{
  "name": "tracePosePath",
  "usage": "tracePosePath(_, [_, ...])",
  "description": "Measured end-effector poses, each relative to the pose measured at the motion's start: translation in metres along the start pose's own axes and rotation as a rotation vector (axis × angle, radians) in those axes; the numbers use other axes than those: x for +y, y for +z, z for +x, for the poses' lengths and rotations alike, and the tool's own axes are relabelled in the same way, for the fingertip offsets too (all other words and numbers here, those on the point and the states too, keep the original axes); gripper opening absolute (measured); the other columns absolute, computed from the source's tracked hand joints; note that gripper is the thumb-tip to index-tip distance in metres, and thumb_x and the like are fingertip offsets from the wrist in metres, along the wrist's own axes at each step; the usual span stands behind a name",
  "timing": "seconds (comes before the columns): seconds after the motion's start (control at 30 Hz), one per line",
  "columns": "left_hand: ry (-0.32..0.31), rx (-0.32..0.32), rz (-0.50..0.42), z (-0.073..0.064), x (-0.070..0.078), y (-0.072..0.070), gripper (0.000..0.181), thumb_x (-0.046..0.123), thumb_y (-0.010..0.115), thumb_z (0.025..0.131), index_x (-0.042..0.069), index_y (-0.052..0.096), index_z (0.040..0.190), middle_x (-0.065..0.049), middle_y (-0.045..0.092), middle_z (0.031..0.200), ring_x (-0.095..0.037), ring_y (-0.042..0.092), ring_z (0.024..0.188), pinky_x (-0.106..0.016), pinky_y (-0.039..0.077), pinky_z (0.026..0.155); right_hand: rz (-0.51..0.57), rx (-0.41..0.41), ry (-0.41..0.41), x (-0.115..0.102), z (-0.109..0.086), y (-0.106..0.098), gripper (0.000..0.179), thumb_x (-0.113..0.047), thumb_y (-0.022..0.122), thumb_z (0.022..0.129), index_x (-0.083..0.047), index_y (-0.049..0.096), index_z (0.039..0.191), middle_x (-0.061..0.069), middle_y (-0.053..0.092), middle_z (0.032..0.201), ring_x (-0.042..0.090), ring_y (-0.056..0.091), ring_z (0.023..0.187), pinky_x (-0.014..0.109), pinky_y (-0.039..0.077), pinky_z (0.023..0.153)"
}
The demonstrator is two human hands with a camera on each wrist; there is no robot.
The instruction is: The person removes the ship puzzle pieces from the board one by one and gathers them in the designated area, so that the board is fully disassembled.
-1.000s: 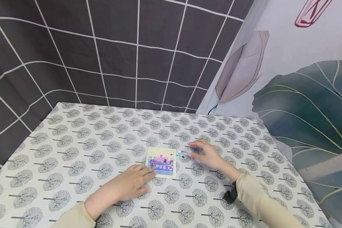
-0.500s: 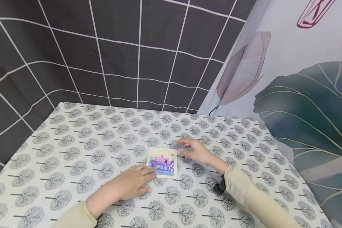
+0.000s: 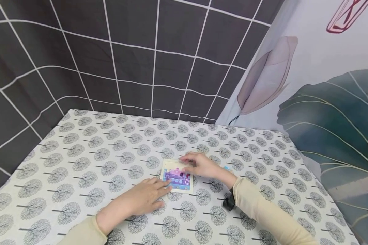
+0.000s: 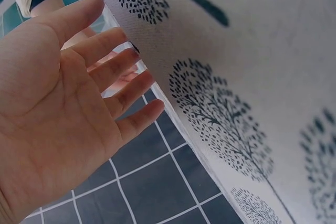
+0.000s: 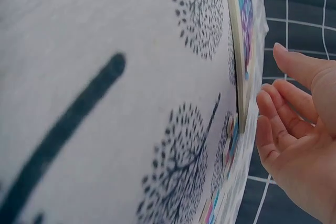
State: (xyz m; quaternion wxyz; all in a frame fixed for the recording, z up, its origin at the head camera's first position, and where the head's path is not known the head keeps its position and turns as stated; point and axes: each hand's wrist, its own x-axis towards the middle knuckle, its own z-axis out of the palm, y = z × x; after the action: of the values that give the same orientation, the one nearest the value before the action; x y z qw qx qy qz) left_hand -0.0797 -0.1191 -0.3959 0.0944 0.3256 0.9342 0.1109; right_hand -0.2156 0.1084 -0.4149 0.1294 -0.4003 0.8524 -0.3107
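Observation:
A small square jigsaw puzzle (image 3: 176, 178) with a cream border and a purple, pink and blue picture lies flat on the cloth. My left hand (image 3: 147, 195) rests at its lower left, fingers extended, with fingertips on the picture. In the left wrist view the left palm (image 4: 68, 103) and spread fingers hold nothing. My right hand (image 3: 202, 165) hovers over the puzzle's upper right edge and covers part of it. The right wrist view shows the right hand's (image 5: 299, 124) fingers loosely bent, thumb apart, with no piece visible between them.
A light blue loose piece (image 3: 227, 168) shows behind the right wrist. Colourful flat pieces (image 5: 211, 211) lie on the cloth beside the puzzle in the right wrist view. The tree-patterned tablecloth (image 3: 110, 160) runs back to a dark checked curtain (image 3: 135, 64).
My right hand has moved left, from beside a loose piece to over the puzzle's upper right. A blue piece now shows behind its wrist. My left hand stays on the puzzle.

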Motion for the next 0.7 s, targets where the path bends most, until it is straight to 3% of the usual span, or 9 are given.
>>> tracePosePath(0.13, [0.004, -0.005, 0.012, 0.0, 0.0, 0.0, 0.052, 0.035, 0.052, 0.092, 0.01, 0.046, 0.138, -0.006, 0.039, 0.146, -0.028, 0.039, 0.13, -0.044, 0.032, 0.11, 0.007, -0.025, 0.012, -0.003, 0.003, 0.005, 0.043, -0.021, 0.071, 0.082, -0.008, 0.06, 0.121, 0.001, 0.063, 0.11, 0.013, 0.06, 0.099, 0.024, 0.051, 0.087])
tracePosePath(0.53, [0.002, -0.015, 0.011, 0.0, 0.001, -0.005, 0.053, 0.033, 0.054, 0.092, 0.009, 0.045, 0.139, -0.006, 0.038, 0.147, -0.027, 0.039, 0.13, -0.044, 0.033, 0.11, -0.098, -0.089, -0.062, -0.013, 0.021, 0.014, 0.037, -0.023, 0.072, 0.08, -0.009, 0.065, 0.114, 0.0, 0.067, 0.101, 0.009, 0.058, 0.087, 0.019, 0.047, 0.076])
tracePosePath(0.7, [-0.008, -0.021, 0.003, -0.001, 0.001, -0.004, 0.053, 0.033, 0.054, 0.092, 0.009, 0.045, 0.139, -0.006, 0.037, 0.147, -0.027, 0.039, 0.13, -0.044, 0.033, 0.11, -0.088, -0.146, -0.079, -0.017, 0.027, 0.017, 0.041, -0.021, 0.074, 0.078, -0.009, 0.064, 0.116, 0.001, 0.066, 0.104, 0.008, 0.057, 0.086, 0.018, 0.048, 0.075])
